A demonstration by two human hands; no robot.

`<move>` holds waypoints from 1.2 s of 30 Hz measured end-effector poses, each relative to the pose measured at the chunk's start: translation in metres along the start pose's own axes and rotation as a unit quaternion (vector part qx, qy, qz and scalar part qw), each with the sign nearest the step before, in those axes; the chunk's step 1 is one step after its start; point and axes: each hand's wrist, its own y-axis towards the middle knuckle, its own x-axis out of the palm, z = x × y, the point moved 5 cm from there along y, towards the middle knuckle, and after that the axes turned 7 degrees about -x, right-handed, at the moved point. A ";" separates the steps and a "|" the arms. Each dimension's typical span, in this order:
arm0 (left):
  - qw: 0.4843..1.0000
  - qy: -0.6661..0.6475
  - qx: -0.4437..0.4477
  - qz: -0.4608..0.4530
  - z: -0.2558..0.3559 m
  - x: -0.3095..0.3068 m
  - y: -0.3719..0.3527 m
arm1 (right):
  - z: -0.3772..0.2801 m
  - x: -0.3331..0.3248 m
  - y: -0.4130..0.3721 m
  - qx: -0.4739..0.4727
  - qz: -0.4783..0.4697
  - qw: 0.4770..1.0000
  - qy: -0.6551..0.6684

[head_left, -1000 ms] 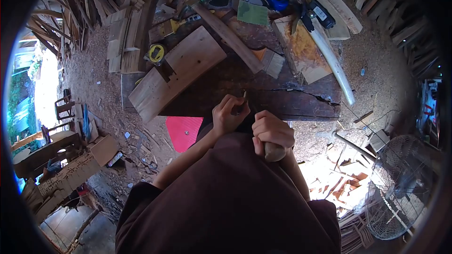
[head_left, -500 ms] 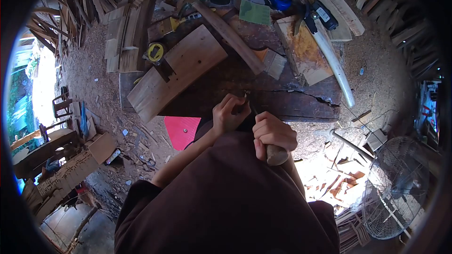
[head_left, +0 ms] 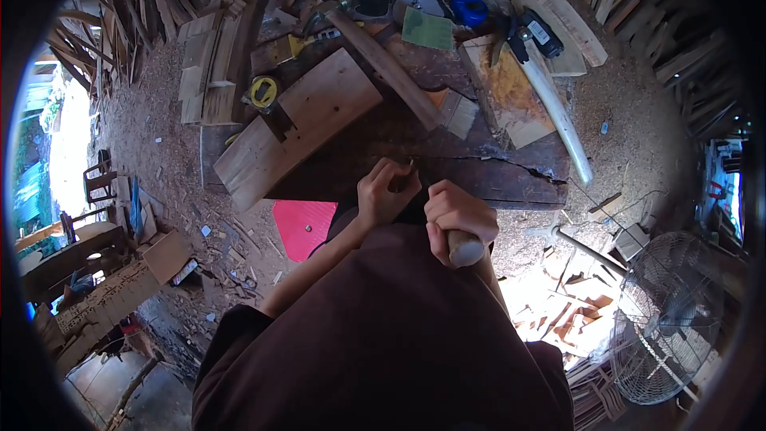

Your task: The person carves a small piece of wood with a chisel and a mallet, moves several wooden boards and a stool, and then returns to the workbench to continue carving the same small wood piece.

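Observation:
At the near edge of the dark wooden bench, my right hand is wrapped round the wooden handle of a tool whose blade is barely visible. My left hand is just to the left, thumb and forefinger pinched near a small light tip at the bench edge; what it holds is too small to name. A wide board lies to the upper left with a yellow tape measure beside it. Beyond my hands lie a long wooden bar and a brush.
A blue tape measure, green sandpaper and a tool with a pale handle lie on the bench's far part. A red seat shows below its edge. A wire fan stands at the lower right, among wood scraps.
The view has shifted slightly. My right hand and the handle have moved a little up and left, and the handle's end is tilted differently. My left hand keeps its pinch.

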 end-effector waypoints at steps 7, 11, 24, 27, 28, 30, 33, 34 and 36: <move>1.000 0.006 0.009 -0.010 0.000 -0.002 0.000 | 0.010 0.002 0.002 0.009 -0.024 0.999 -0.036; 1.000 0.001 0.013 -0.002 -0.002 -0.003 0.002 | -0.009 -0.002 0.010 0.015 -0.004 0.999 0.029; 0.996 -0.024 -0.081 -0.005 -0.005 -0.004 0.002 | 0.001 -0.001 0.002 -0.031 0.032 0.999 -0.009; 0.996 -0.022 -0.088 0.001 -0.008 -0.003 -0.001 | -0.007 0.003 0.001 -0.029 0.029 0.999 -0.006; 0.996 -0.024 -0.087 0.001 -0.008 -0.002 -0.002 | -0.003 0.002 -0.001 -0.030 0.028 0.999 -0.008; 0.996 -0.019 -0.087 0.015 -0.009 -0.002 -0.002 | 0.006 -0.003 0.000 -0.017 0.047 0.998 -0.033; 0.996 -0.020 -0.091 0.009 -0.013 -0.001 -0.003 | -0.011 -0.001 0.002 -0.030 0.037 0.999 -0.001; 0.996 -0.019 -0.092 0.009 -0.013 -0.002 -0.004 | -0.014 0.001 0.003 -0.033 0.028 0.999 0.018; 0.994 -0.031 -0.104 0.016 -0.011 -0.002 -0.004 | -0.004 0.001 0.000 -0.026 0.024 0.999 -0.010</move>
